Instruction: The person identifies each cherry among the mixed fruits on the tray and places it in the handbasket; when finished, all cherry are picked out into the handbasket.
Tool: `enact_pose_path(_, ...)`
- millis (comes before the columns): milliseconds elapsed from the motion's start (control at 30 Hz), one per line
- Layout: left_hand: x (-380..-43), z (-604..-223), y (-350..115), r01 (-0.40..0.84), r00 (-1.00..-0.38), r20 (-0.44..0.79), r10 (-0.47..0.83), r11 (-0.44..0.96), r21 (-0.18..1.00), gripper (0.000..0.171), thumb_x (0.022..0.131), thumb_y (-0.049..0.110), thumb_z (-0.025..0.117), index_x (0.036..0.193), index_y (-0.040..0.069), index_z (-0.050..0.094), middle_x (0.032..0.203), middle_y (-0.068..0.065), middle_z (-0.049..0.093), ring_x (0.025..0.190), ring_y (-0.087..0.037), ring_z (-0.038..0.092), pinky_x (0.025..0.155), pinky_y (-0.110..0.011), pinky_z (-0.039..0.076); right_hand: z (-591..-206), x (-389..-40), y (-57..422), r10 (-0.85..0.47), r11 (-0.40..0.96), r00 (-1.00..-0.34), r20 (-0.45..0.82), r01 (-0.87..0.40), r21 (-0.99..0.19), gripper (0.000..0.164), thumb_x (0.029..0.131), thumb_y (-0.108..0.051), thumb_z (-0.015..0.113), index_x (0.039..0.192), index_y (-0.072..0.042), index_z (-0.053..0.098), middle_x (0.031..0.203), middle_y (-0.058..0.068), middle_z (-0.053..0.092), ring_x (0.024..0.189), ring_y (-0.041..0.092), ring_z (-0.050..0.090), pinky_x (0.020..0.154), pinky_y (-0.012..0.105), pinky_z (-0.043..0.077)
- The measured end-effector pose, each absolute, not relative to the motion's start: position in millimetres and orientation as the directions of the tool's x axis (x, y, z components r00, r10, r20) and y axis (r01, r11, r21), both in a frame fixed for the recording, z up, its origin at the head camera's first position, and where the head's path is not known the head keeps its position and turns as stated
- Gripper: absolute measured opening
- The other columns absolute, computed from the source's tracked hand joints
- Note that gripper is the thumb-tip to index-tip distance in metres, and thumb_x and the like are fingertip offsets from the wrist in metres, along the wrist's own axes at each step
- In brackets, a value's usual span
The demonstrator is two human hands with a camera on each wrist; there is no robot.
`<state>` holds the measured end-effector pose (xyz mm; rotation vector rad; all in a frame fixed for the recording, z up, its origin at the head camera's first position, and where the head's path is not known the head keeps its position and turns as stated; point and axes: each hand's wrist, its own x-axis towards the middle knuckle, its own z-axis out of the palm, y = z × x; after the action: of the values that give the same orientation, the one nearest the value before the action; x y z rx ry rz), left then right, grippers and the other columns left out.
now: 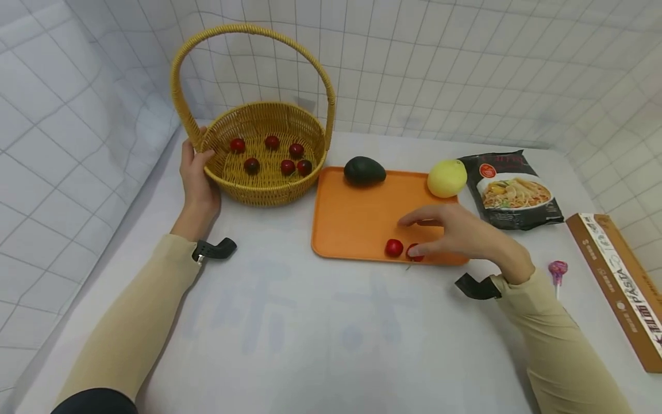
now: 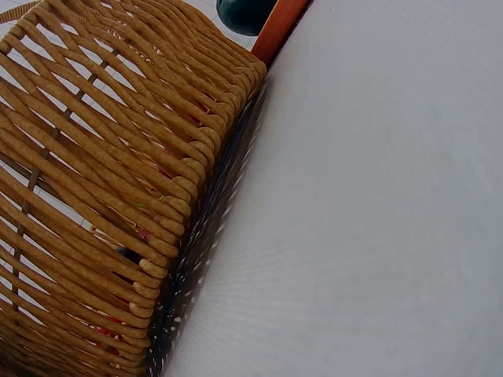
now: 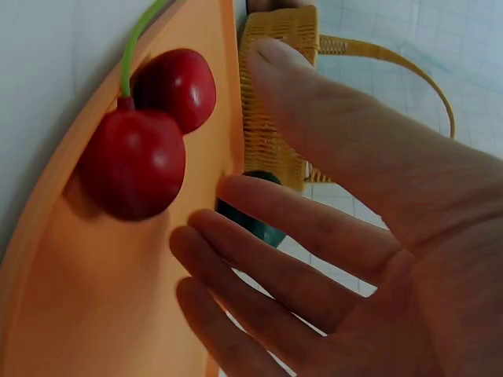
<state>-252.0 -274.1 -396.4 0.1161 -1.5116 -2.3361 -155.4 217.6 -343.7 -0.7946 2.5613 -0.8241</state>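
Observation:
My left hand [image 1: 200, 187] grips the yellow wicker basket [image 1: 265, 196] at its left side by the handle's base, thumb over the rim. Several dark red cherries [image 1: 251, 166] lie inside. In the left wrist view the basket's woven wall [image 2: 102, 157] fills the left part and the hand is hidden. Over the front right of the orange tray [image 1: 349, 227], my right hand [image 1: 460, 233] hovers with thumb and fingers spread apart. Two red cherries lie there: one [image 1: 394, 248] left of the thumb, and a green-stemmed one [image 3: 135, 166] partly behind the thumb in the head view.
An avocado [image 1: 364, 171] lies at the tray's back left, and a yellow round fruit [image 1: 447, 178] at its back right corner. Further right are a black noodle packet [image 1: 517, 192], a lollipop [image 1: 558, 268] and a long brown pasta box [image 1: 615, 287]. White tiled sheeting stands behind.

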Motion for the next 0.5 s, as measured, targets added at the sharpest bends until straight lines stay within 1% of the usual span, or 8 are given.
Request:
enact_pose_path(67,-251.6,-395.7,-274.4,0.251,-0.935,0.123,-0.333,-0.373,0.893,0.049,0.099,0.009,0.053,0.147,0.020,0.056,0.149,0.000,0.053,0.140,-0.017,0.046,0.120,-0.031,0.032,-342.9,-155.7,221.1,-0.598,0.684,-0.779,-0.191,-0.371,-0.628,0.056,0.085,-0.037,0.089,0.134,-0.018,0.071,0.139,0.000,0.069,0.135,0.025,0.060,0.115,0.055,0.043)
enact_pose_path(133,-252.2,-394.9,-274.4,0.258,-0.935,0.133,-0.329,-0.372,0.892,0.049,0.099,0.009,0.054,0.146,0.021,0.057,0.148,0.000,0.054,0.140,-0.017,0.046,0.119,-0.031,0.031,-344.0,-157.2,224.4,-0.606,0.677,-0.767,-0.211,-0.358,-0.643,0.058,0.084,-0.035,0.091,0.136,-0.019,0.070,0.141,-0.001,0.068,0.135,0.025,0.060,0.116,0.056,0.042)
enact_pose_path(233,-252.3,-394.5,-274.4,0.267,-0.933,0.139,-0.331,-0.382,0.885,0.048,0.099,0.008,0.054,0.146,0.020,0.057,0.148,-0.001,0.054,0.140,-0.017,0.047,0.119,-0.031,0.032,-347.9,-159.9,227.6,-0.632,0.651,-0.746,-0.210,-0.365,-0.665,0.062,0.082,-0.033,0.092,0.138,-0.020,0.068,0.144,-0.002,0.065,0.137,0.024,0.058,0.117,0.056,0.040)
enact_pose_path(333,-250.1,-396.6,-274.5,0.255,-0.935,0.126,-0.331,-0.382,0.888,0.048,0.100,0.009,0.053,0.146,0.020,0.056,0.149,0.000,0.052,0.142,-0.017,0.046,0.121,-0.031,0.031,-353.1,-161.8,230.5,-0.651,0.630,-0.732,-0.203,-0.371,-0.682,0.063,0.082,-0.035,0.092,0.139,-0.021,0.068,0.146,-0.003,0.064,0.139,0.023,0.056,0.118,0.055,0.040)
enact_pose_path(500,-248.2,-398.5,-275.6,0.253,-0.935,0.131,-0.330,-0.360,0.898,0.048,0.100,0.010,0.053,0.147,0.020,0.056,0.149,-0.001,0.052,0.141,-0.018,0.045,0.120,-0.032,0.031,-358.0,-164.0,234.4,-0.655,0.603,-0.728,-0.203,-0.342,-0.721,0.059,0.085,-0.029,0.090,0.138,-0.018,0.068,0.144,0.000,0.065,0.134,0.024,0.062,0.115,0.054,0.043)
